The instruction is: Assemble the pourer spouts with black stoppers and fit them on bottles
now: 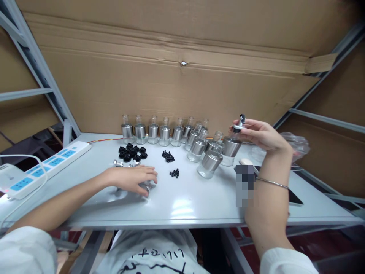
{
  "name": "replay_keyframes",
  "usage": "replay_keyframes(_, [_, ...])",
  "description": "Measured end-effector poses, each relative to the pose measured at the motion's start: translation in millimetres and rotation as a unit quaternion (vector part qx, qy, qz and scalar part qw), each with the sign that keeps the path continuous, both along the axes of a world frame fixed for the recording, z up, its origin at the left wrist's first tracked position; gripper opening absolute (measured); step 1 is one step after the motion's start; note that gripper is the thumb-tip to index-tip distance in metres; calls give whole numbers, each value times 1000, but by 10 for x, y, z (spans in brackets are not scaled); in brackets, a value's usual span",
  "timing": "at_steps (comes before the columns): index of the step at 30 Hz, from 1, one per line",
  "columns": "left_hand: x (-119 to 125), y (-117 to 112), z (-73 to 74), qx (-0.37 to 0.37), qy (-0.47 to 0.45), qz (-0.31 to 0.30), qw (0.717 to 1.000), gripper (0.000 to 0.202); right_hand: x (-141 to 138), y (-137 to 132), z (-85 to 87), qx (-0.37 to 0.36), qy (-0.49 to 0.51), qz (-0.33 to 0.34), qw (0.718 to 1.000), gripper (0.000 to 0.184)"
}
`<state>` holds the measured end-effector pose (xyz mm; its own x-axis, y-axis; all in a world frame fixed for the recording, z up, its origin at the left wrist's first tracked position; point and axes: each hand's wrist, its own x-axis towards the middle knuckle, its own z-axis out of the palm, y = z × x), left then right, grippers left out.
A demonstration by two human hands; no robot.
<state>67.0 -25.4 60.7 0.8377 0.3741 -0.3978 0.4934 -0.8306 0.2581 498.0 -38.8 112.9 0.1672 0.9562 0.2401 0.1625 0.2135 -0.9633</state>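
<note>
My right hand point(261, 133) is closed, thumb and fingers pinching a black-and-silver pourer top point(238, 125). The top is at the neck of a glass bottle point(230, 148) with a steel sleeve; whether it is seated cannot be made out. My left hand point(132, 179) reaches low over the table, fingers spread and bent slightly down. Shiny metal parts point(118, 163) lie around and under it, partly hidden by the palm and fingers. Beyond that hand sits a pile of black ribbed stoppers point(132, 152). Small black spouts point(168, 156) and tiny black pieces point(175, 173) lie in separate groups mid-table.
Several sleeved glass bottles point(153, 131) line the back of the white table point(182, 198), others standing nearer at right. A power strip point(51, 167) lies at left. A dark flat device point(293, 197) and a clear plastic bag point(296, 146) are at right. Cardboard point(182, 91) walls the back.
</note>
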Motion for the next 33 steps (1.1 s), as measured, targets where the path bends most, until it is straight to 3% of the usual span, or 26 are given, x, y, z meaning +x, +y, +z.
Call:
replay_keyframes(4, [-87, 66, 35, 20, -10, 16, 1000, 57, 10, 73, -54, 7, 10, 22, 1000, 44])
replay_keyframes(12, [-284, 139, 171, 54, -6, 51, 997, 64, -28, 215, -129, -20, 6, -1, 1000, 32])
replay_keyframes(17, [-478, 212, 374, 83, -20, 98, 992, 66, -10, 271, -176, -46, -19, 22, 999, 37])
replay_keyframes(21, [-627, 291, 495, 111, -27, 135, 984, 56, 0, 301, -204, -59, -51, 27, 997, 42])
replay_keyframes(29, [-652, 524, 430, 76, -13, 148, 986, 39, -40, 347, -254, -54, -101, 83, 990, 41])
replay_keyframes(33, [-588, 542, 446, 67, 21, 155, 986, 36, -57, 315, -256, -54, -82, 108, 989, 32])
